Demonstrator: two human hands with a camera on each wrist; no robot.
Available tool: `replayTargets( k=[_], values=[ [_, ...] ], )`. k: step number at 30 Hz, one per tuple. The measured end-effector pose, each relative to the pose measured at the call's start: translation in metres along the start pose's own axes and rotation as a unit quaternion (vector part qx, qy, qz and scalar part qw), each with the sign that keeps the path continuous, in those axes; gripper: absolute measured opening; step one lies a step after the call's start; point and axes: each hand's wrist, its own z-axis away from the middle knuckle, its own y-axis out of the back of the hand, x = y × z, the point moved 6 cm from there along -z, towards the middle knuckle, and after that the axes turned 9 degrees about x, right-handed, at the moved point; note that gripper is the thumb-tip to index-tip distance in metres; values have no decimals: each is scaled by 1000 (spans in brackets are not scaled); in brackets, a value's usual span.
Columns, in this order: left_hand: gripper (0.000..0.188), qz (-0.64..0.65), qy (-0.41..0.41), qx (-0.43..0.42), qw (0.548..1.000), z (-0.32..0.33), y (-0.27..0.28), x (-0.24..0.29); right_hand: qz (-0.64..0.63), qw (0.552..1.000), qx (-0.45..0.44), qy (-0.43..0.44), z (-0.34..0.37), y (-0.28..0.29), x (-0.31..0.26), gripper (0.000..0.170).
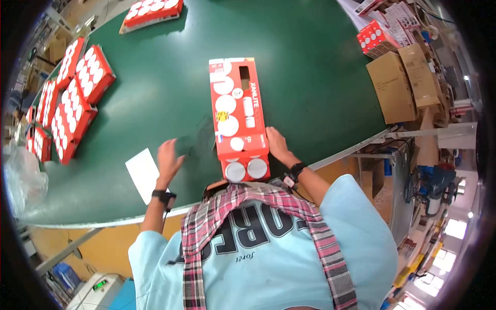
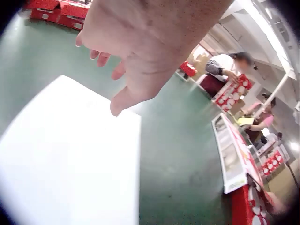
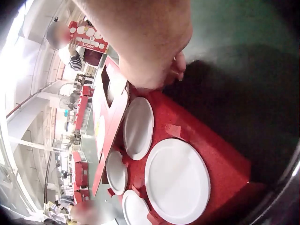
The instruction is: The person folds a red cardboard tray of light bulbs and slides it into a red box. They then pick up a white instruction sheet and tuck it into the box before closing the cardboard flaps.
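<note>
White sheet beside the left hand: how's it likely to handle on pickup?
Probably light and somewhat bendy: the white sheet looks thin and shows no visible thickness at its edges. It may slide before lifting, since it lies flat on the smooth-looking green table, with no obvious raised edge to catch.

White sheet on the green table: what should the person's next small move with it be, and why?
Probably to lower the left hand to the white sheet and pick it up. That hand looks open and empty, close to the sheet's edge, while the right hand is at the side of the red box and could steady it.
</note>
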Motion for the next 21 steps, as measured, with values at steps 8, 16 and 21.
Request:
replayTargets(
  k=[8, 16, 21],
  values=[
    [54, 140, -59, -57, 987, -26, -87, 83, -33, 999, 12, 18, 2, 9, -8, 15],
    [30, 56, -14, -80, 995, -11, -72, 76, -15, 999, -44, 7, 17, 0, -12, 17],
    [32, 73, 16, -116, 990, 34, -56, 85, -39, 995, -70, 54, 47, 5, -25, 14]
  ],
)
